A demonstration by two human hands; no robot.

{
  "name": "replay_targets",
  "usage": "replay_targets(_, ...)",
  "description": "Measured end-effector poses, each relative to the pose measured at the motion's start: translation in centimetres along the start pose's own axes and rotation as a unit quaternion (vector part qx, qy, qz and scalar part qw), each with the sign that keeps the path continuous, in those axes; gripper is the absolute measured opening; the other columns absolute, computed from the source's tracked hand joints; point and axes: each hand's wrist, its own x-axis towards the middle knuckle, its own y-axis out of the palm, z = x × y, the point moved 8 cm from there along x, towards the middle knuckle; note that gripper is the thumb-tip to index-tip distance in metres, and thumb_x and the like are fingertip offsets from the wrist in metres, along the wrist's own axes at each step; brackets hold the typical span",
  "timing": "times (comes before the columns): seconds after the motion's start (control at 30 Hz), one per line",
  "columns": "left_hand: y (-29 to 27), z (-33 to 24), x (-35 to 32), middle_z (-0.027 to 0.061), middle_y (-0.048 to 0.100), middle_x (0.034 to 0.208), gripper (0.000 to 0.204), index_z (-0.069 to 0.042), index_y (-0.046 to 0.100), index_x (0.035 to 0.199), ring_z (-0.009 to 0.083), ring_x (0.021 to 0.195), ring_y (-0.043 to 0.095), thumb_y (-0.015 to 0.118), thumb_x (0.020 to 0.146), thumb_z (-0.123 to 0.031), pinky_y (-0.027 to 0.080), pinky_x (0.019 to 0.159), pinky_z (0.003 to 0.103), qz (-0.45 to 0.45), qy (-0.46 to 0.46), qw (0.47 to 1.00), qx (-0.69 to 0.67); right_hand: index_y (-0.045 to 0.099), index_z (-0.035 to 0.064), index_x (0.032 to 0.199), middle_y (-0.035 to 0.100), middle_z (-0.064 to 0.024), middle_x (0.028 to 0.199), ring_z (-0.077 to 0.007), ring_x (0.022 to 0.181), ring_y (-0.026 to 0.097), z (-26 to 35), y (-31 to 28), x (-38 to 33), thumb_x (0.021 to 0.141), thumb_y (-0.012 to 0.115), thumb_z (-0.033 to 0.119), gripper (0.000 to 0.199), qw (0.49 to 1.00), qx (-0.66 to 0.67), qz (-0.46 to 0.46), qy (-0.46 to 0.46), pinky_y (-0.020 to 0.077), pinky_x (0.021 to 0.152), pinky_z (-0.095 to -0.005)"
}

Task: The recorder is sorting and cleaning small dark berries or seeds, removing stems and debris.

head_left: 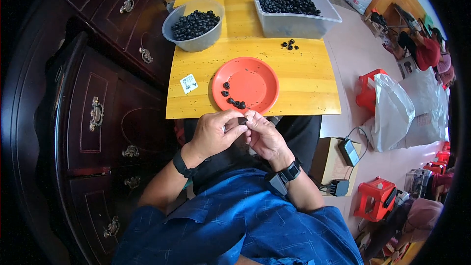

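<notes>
My left hand (214, 135) and my right hand (267, 139) meet just off the table's near edge, fingertips pinched together. Between them sits a small dark piece (242, 120), mostly covered by the fingers; it looks like the black round pieces around. Right beyond my hands, a red plate (248, 86) rests on the yellow table. Several small black round pieces (237, 103), some with a hole, lie along the plate's left and near side, among dark crumbs.
On the table (304, 83) stand a round clear tub (198, 44) and a rectangular clear bin (299, 27), both holding many black pieces. A few loose ones (290, 44) and a white label (189, 83) lie there. Dark drawers (98, 113) flank the left; red stools (375, 198) and seated people are at right.
</notes>
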Motion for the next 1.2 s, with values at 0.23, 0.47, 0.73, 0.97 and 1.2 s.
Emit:
replay_targets(0.23,0.9,4.0,-0.7,-0.0014,0.053,0.066,0.018,-0.001,0.065,0.102,0.0039,0.061,0.047,0.072,0.086,-0.006,0.042,0.058,0.023,0.074,-0.078,0.975,-0.196,0.061,0.0128,0.098,0.062,0.0039,0.079,-0.0053,0.062,0.057,-1.1,0.1,0.4,0.096,0.065,0.018,0.007,0.996,0.008,0.075,0.056,0.0474,0.056,-0.0192)
replay_targets(0.47,0.1,0.7,0.4,-0.0015,0.062,0.076,0.016,0.002,0.063,0.104,0.0029,0.069,0.056,0.067,0.089,-0.003,0.048,0.065,0.023,0.091,-0.073,0.977,-0.181,0.061,0.0122,0.100,0.064,0.0031,0.084,-0.0061,0.066,0.060,-0.5,0.5,0.4,0.096,0.064,0.018,0.008,0.995,-0.018,0.085,0.047,0.0488,0.058,-0.0189)
replay_targets(0.73,-8.7,6.3,8.8,0.0013,0.064,0.081,0.022,0.000,0.066,0.094,0.0055,0.080,0.058,0.071,0.089,-0.021,0.048,0.070,0.026,-0.010,-0.124,0.992,0.034,0.060,0.0078,0.107,0.067,-0.0036,0.099,-0.0110,0.086,0.065,2.3,1.1,1.2,0.097,0.063,0.014,0.012,0.982,-0.189,-0.006,-0.020,0.0534,0.075,-0.0246)
replay_targets(0.97,-10.5,10.8,9.5,-0.0070,0.052,0.076,0.043,0.000,0.059,0.125,0.0036,0.069,0.048,0.071,0.090,-0.022,0.042,0.061,0.023,-0.089,-0.121,0.985,0.083,0.059,-0.0009,0.114,0.067,-0.0161,0.108,-0.0285,0.101,0.066,7.0,4.4,2.2,0.088,0.069,0.011,0.030,0.679,-0.682,-0.043,-0.267,0.0513,0.088,-0.0360)
replay_targets(1.2,-2.6,18.7,2.6,0.0004,0.057,0.073,0.022,0.000,0.060,0.103,0.0105,0.063,0.055,0.066,0.089,-0.015,0.046,0.059,0.027,-0.047,-0.241,0.967,-0.069,0.052,0.0016,0.131,0.052,-0.0219,0.136,-0.0412,0.126,0.049,4.4,4.5,7.7,0.088,0.065,0.021,0.049,0.496,-0.808,-0.005,-0.319,0.0405,0.106,-0.0462)
